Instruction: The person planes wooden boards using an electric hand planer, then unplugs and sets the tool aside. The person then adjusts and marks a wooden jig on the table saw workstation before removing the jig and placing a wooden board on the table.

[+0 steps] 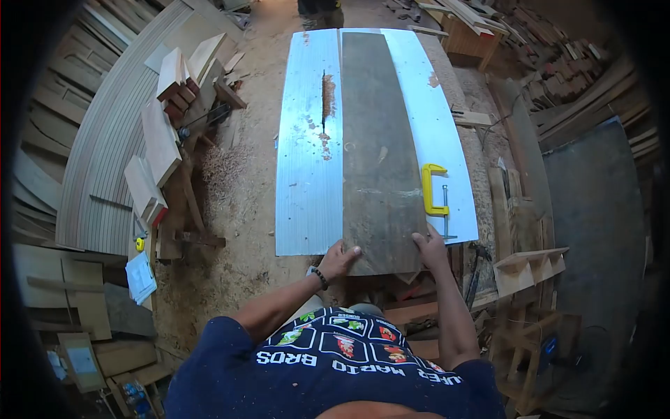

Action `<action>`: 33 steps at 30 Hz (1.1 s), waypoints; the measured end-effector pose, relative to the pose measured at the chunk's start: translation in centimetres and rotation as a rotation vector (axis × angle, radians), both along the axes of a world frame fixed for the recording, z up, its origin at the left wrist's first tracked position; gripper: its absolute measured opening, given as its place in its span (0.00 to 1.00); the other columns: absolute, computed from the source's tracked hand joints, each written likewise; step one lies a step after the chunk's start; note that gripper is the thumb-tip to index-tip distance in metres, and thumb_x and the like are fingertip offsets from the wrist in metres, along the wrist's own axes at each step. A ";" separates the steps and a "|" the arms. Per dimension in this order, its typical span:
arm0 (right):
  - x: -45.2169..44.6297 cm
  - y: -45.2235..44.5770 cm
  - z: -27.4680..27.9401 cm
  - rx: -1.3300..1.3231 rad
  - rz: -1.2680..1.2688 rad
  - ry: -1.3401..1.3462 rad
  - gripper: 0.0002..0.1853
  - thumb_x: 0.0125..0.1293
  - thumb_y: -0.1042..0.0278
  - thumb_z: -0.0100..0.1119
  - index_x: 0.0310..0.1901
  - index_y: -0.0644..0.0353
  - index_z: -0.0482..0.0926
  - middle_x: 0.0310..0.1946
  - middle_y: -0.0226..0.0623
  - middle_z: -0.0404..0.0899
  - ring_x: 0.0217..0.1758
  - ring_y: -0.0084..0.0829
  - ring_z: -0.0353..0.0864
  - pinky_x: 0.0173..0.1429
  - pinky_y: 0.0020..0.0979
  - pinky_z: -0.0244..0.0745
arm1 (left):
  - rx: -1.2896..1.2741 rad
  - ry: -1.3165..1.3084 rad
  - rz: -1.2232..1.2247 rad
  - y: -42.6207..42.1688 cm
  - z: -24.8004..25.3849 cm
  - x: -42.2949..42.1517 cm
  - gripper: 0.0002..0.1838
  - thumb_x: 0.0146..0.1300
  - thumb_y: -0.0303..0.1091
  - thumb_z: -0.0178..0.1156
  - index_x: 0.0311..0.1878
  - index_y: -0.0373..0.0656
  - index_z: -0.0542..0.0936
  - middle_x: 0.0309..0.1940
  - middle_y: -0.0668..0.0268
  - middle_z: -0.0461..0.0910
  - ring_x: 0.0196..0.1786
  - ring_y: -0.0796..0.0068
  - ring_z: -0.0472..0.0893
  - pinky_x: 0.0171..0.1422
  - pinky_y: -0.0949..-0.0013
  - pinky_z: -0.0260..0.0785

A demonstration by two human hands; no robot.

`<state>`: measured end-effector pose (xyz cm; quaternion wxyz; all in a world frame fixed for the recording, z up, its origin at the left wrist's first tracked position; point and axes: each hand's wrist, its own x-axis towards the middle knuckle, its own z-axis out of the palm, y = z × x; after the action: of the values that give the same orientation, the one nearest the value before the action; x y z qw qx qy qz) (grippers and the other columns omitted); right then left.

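Observation:
A long dark brown board (380,146) lies lengthwise on a white-blue grooved worktop (307,202), its near end jutting past the worktop's front edge. My left hand (338,260) grips the board's near left edge, thumb on top and fingers hidden below. On the opposite edge, my right hand (430,248) holds the board the same way, its thumb on the upper face. Just beyond my right hand, a yellow C-clamp (434,190) lies on the worktop along the board's right side. Rusty brown patches mark the worktop to the left of the board.
Pale timber pieces (162,143) rest on a bench at left, with a yellow tape measure (140,244) and papers (141,277). Stacked panels (105,126) stand farther left. Wood scraps (572,77) pile up at back right. Another person's legs (320,15) show beyond the worktop.

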<state>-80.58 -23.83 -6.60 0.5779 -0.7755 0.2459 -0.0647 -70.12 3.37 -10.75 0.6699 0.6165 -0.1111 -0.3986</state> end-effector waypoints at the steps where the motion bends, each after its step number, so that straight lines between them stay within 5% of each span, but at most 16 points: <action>1: 0.3 0.2 -1.0 -0.001 0.011 0.007 0.28 0.66 0.64 0.61 0.63 0.69 0.70 0.53 0.46 0.80 0.55 0.35 0.79 0.61 0.33 0.71 | 0.054 -0.043 0.004 0.4 -1.4 0.6 0.27 0.69 0.47 0.59 0.59 0.32 0.70 0.50 0.59 0.79 0.53 0.72 0.77 0.60 0.67 0.69; 5: 2.8 1.1 0.2 -0.217 -0.083 0.132 0.33 0.65 0.56 0.61 0.65 0.70 0.67 0.56 0.56 0.77 0.60 0.48 0.78 0.64 0.40 0.70 | 0.108 -0.146 -0.021 -0.3 0.8 2.9 0.25 0.69 0.48 0.59 0.54 0.32 0.75 0.43 0.60 0.82 0.49 0.74 0.78 0.57 0.68 0.70; 7: 2.6 1.0 -0.8 -0.264 -0.071 0.145 0.34 0.65 0.54 0.61 0.66 0.70 0.67 0.57 0.58 0.76 0.62 0.51 0.75 0.66 0.42 0.68 | 0.231 -0.226 -0.148 -0.1 1.9 4.6 0.27 0.70 0.52 0.56 0.53 0.33 0.77 0.39 0.55 0.84 0.46 0.67 0.82 0.56 0.63 0.72; 9: 1.8 2.3 0.4 -0.696 -0.090 0.287 0.33 0.65 0.55 0.62 0.64 0.71 0.69 0.57 0.58 0.75 0.63 0.51 0.73 0.67 0.43 0.67 | 0.724 -0.524 -0.806 0.0 3.0 6.0 0.29 0.70 0.57 0.52 0.52 0.35 0.79 0.38 0.49 0.85 0.46 0.54 0.83 0.55 0.57 0.72; 10: 1.0 2.9 -0.1 -0.696 -0.083 0.290 0.33 0.65 0.55 0.62 0.64 0.71 0.69 0.57 0.58 0.75 0.63 0.51 0.73 0.67 0.43 0.67 | 0.892 -0.561 -0.903 0.3 3.9 6.2 0.30 0.70 0.58 0.51 0.55 0.37 0.78 0.43 0.47 0.83 0.50 0.46 0.81 0.57 0.53 0.72; 13: -0.4 5.2 -2.4 -0.819 0.084 0.126 0.28 0.64 0.58 0.62 0.60 0.68 0.73 0.55 0.55 0.76 0.62 0.53 0.73 0.67 0.43 0.67 | 1.027 -0.664 -0.592 2.4 4.4 7.8 0.27 0.68 0.54 0.54 0.55 0.37 0.78 0.45 0.48 0.83 0.51 0.49 0.82 0.58 0.53 0.72; 15: -0.5 7.5 -3.2 -0.563 0.175 0.043 0.22 0.63 0.62 0.62 0.56 0.66 0.77 0.54 0.54 0.76 0.62 0.53 0.73 0.66 0.43 0.68 | 0.971 -0.768 -0.494 3.4 3.1 10.0 0.28 0.65 0.52 0.58 0.58 0.39 0.76 0.45 0.50 0.84 0.50 0.49 0.81 0.56 0.53 0.73; 17: 0.5 9.8 -3.7 -0.574 0.160 -0.021 0.21 0.63 0.63 0.62 0.55 0.65 0.78 0.53 0.53 0.77 0.60 0.52 0.74 0.65 0.43 0.69 | 0.970 -0.763 -0.493 3.2 2.1 12.0 0.25 0.64 0.47 0.61 0.58 0.40 0.76 0.52 0.51 0.81 0.55 0.51 0.80 0.59 0.55 0.72; 19: 2.2 11.3 -3.9 -0.589 0.139 -0.089 0.19 0.62 0.64 0.62 0.53 0.64 0.79 0.52 0.51 0.79 0.58 0.51 0.76 0.63 0.42 0.71 | 0.807 -1.125 -0.468 2.7 0.0 14.6 0.24 0.63 0.44 0.61 0.59 0.41 0.76 0.59 0.52 0.76 0.61 0.54 0.75 0.65 0.58 0.68; 23: 7.7 12.9 -3.1 -0.365 0.144 -0.001 0.14 0.62 0.63 0.62 0.45 0.62 0.83 0.41 0.48 0.82 0.46 0.46 0.82 0.54 0.40 0.76 | 0.698 -1.278 -0.606 0.1 -1.2 20.9 0.30 0.64 0.45 0.61 0.65 0.42 0.70 0.71 0.58 0.64 0.74 0.58 0.62 0.75 0.52 0.55; 27: 15.3 11.6 -2.9 -0.085 0.049 0.189 0.13 0.65 0.60 0.59 0.39 0.62 0.84 0.33 0.48 0.83 0.38 0.46 0.83 0.47 0.39 0.77 | 0.828 -1.179 -0.296 -0.2 -2.5 28.2 0.33 0.69 0.49 0.51 0.73 0.45 0.62 0.76 0.59 0.55 0.79 0.57 0.51 0.81 0.49 0.40; 33: 34.0 5.8 -4.7 -0.361 0.045 0.013 0.14 0.69 0.60 0.53 0.43 0.62 0.82 0.35 0.49 0.82 0.38 0.46 0.83 0.45 0.40 0.76 | 0.885 -1.172 -0.155 -0.9 -2.8 33.9 0.35 0.70 0.51 0.48 0.74 0.41 0.59 0.77 0.55 0.53 0.79 0.55 0.49 0.81 0.48 0.35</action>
<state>-46.57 -18.06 -11.30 0.4289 -0.8724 0.2164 -0.0898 -36.17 2.44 -13.56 0.1594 0.9312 -0.3228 -0.0578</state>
